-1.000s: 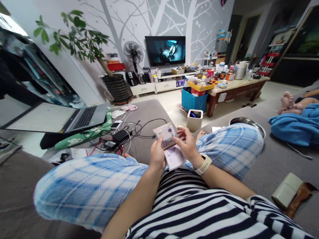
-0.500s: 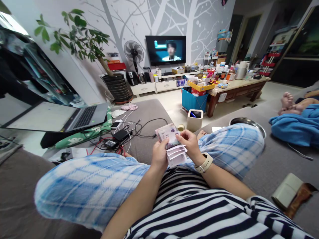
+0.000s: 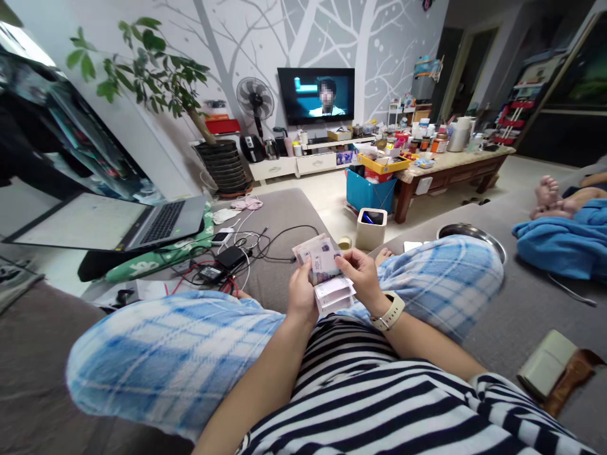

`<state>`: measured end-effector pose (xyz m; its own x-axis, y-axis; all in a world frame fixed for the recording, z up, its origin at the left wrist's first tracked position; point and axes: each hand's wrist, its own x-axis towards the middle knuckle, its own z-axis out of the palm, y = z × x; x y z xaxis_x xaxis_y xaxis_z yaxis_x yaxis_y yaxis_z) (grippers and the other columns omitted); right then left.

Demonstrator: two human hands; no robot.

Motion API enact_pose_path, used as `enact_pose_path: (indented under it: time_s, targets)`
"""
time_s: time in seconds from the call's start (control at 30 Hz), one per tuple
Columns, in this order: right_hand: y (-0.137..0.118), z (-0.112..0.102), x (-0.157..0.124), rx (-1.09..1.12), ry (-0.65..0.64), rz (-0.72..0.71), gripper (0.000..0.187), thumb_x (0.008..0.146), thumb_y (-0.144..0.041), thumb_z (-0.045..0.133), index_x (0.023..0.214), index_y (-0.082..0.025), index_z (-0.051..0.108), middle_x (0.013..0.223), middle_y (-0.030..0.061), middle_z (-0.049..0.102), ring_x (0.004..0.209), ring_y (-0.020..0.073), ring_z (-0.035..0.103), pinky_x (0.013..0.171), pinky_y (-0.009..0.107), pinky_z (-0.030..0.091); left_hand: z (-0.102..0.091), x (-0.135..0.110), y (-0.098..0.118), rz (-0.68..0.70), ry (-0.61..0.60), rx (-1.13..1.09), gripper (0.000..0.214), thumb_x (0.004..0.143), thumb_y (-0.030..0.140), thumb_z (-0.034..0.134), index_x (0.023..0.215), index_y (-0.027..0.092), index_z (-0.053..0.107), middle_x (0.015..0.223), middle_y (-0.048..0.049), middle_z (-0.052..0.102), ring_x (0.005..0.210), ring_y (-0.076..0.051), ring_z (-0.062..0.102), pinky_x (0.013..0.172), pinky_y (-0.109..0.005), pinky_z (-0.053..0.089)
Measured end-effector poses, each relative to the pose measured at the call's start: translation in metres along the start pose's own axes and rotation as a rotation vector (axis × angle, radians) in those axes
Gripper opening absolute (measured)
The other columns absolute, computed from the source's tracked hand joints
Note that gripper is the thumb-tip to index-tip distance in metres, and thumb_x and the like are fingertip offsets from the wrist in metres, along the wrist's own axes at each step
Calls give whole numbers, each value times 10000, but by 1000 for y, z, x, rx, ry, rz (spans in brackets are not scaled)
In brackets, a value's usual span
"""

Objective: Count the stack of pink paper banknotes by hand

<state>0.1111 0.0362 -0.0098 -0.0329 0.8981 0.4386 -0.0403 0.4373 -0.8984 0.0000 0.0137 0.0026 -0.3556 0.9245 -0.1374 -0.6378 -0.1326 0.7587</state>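
A small stack of banknotes [image 3: 323, 259] is held between my two hands above my lap, its notes fanned a little at the top. My left hand [image 3: 303, 294] grips the stack from the left, thumb lying on its face. At the right edge my right hand [image 3: 361, 276] pinches a note between thumb and fingers, a watch on that wrist. Several whitish folded slips or note ends [image 3: 334, 296] hang below the stack, between the hands; I cannot tell whether they are separate papers. The fingers behind the notes are hidden.
An open laptop [image 3: 165, 224] rests at the left, with tangled cables and a black adapter [image 3: 214, 272] beside it. A pale wallet [image 3: 545, 363] lies at the right. Ahead stand a small bin [image 3: 371, 230] and a cluttered table [image 3: 455, 164]. Another person's feet [image 3: 547, 196] show at right.
My left thumb has shifted up and left on the notes. The top note has slid against those behind it, so the stack is fanned wider. The right hand has barely moved.
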Motion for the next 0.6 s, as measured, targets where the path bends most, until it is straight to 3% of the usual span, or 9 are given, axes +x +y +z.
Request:
enact_pose_path:
  time_s: [0.6]
  targets:
    - [-3,0,-1,41,-50,-25,255,797,-402,533,671,-181,546,597,-21,452,556,109,379,525,238,314,2,-1,2,0,20,24,150,728,188,570,819,96,646,702,-64,684,772,-208,657,729,-306,505]
